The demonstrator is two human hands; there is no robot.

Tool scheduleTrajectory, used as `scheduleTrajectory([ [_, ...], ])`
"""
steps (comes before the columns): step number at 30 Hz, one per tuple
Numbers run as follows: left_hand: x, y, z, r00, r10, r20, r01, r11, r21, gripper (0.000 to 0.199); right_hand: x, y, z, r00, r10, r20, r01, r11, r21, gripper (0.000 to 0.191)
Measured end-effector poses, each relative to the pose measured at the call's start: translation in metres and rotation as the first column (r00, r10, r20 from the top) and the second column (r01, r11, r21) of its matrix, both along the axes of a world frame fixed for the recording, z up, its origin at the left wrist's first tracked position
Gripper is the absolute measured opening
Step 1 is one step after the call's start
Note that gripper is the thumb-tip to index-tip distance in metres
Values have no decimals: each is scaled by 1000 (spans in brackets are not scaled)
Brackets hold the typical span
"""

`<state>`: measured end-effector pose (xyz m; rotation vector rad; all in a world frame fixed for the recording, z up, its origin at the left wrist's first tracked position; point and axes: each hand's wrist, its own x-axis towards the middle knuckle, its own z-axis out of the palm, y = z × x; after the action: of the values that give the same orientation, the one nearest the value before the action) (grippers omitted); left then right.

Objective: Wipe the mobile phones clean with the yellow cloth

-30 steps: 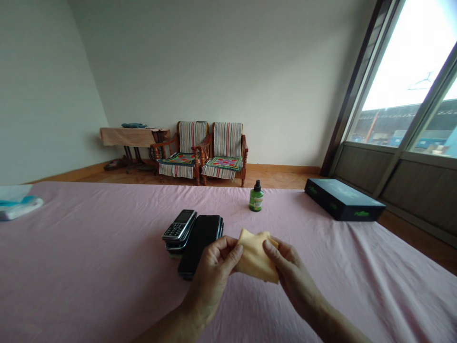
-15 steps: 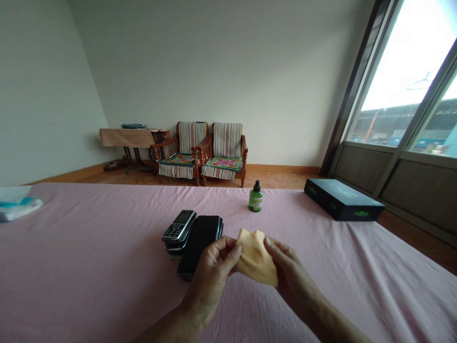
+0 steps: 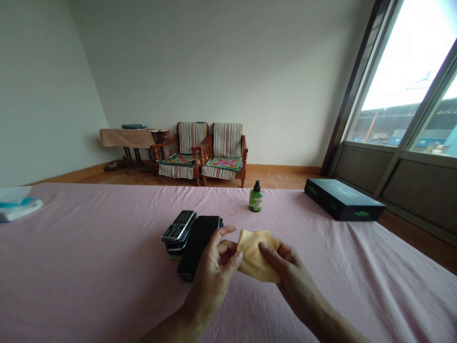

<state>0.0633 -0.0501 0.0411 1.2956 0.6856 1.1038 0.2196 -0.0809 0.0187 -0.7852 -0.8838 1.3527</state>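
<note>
The right hand (image 3: 294, 269) has its grip pinched on a soft, thin yellow cloth (image 3: 255, 267) above wrinkled pink fabric (image 3: 107, 281), while the left hand (image 3: 212, 274), forefinger lifted, touches its edge, hold unclear, so a slipping right thumb could drop it beside the flat black phone (image 3: 200, 238).

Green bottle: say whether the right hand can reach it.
Probably yes: nothing on the pink sheet stands between the right hand and the green bottle, but that hand holds the yellow cloth.

The head camera looked forward and down across wrinkled pink cloth (image 3: 107, 267), close behind the bare left hand (image 3: 211, 271) and right hand (image 3: 294, 271). It faced a plain, pale wall (image 3: 200, 62).
</note>
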Motion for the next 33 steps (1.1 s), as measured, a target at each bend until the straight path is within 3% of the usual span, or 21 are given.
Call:
scheduleTrajectory([
  [11, -4, 1, -8, 996, -65, -62, 72, 990, 118, 61, 1, 1, -1, 1000, -9, 20, 10, 1000, -4, 28],
  [17, -2, 2, -12, 990, -10, -137, 29, 990, 135, 43, 0, -2, 5, 999, 16, -52, -17, 1000, -18, 25],
  [25, -3, 4, -15, 984, 65, -168, -27, 974, 224, 43, -9, -5, 12, 948, 258, -186, -260, 965, 17, 30],
  [33, -2, 1, -10, 959, 167, -230, -84, 940, 330, 47, -8, -3, 0, 980, 184, -74, -183, 983, 17, 17],
])
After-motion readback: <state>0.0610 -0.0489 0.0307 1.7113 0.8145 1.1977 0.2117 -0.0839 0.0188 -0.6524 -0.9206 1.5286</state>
